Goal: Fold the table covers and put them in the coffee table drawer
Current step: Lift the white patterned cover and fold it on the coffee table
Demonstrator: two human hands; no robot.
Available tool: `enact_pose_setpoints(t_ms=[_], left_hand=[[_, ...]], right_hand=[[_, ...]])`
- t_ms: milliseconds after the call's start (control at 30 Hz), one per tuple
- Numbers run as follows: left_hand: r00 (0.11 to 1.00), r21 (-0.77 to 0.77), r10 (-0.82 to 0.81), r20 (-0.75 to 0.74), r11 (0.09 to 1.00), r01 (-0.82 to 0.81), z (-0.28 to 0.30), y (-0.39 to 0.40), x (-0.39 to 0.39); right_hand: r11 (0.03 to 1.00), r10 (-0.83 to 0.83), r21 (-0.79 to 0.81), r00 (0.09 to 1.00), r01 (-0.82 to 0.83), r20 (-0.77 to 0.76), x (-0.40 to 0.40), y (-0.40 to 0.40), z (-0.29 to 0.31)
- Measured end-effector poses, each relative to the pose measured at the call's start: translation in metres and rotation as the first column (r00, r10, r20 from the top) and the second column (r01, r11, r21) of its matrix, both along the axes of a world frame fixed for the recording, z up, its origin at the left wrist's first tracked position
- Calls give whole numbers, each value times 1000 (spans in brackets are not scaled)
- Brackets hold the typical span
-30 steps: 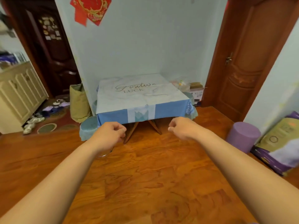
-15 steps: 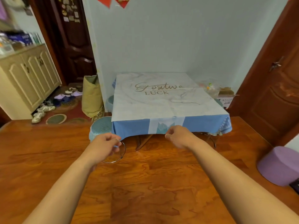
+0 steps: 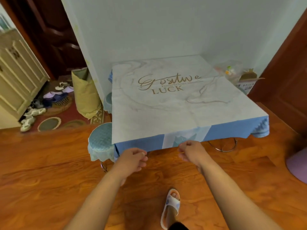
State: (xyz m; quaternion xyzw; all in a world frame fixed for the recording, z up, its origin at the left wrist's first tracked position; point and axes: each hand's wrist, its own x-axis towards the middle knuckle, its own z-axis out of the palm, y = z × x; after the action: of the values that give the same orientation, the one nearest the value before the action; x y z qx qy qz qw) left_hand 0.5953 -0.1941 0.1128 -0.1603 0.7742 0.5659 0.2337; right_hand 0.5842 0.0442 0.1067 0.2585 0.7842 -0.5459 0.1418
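- Slipper [image 3: 171,207] on the wood floor [image 3: 49,180], stepping toward the table.
- Left hand [image 3: 132,159] and right hand [image 3: 191,152], loosely curled and holding nothing, reach for the hem.
- White cover [image 3: 166,107] lies flat over the blue cover [image 3: 232,131], both unfolded.
- Stool [image 3: 101,141] tucked beside.

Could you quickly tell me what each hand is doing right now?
Left hand: fingers loosely curled, holding nothing.
Right hand: fingers loosely curled, holding nothing.

Pale wall [image 3: 166,27] as landmark: glossy wooden floor [image 3: 41,171] spreads below it; dark door [image 3: 54,35] and cream cabinet [image 3: 15,72] to its left; brown door [image 3: 285,67] to its right; covered stool [image 3: 101,140] at its foot.
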Motion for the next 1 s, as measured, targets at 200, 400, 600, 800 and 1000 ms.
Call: enact_pose_setpoints(t_ms=[200, 400, 600, 800, 1000], left_hand=[[981, -7, 135, 139, 991, -136, -33, 0, -71], [852, 77, 415, 319, 885, -460, -61, -1, -123], [651, 145, 563, 510, 689, -710, -85, -8, -158], [473, 114, 701, 534, 495, -861, -93, -3, -191], [504, 225, 694, 514, 458, -860, -92, 7, -213]], right_hand=[[997, 74, 21, 992, -77, 104, -106, 25, -40], [993, 78, 61, 965, -96, 249, -174, 37, -70], [989, -97, -68, 930, 130, 355, -199, 28, -93], [872, -310, -221, 842, 437, 441, -210, 48, -101], [766, -442, -260, 775, 588, 452, -225, 73, -106]])
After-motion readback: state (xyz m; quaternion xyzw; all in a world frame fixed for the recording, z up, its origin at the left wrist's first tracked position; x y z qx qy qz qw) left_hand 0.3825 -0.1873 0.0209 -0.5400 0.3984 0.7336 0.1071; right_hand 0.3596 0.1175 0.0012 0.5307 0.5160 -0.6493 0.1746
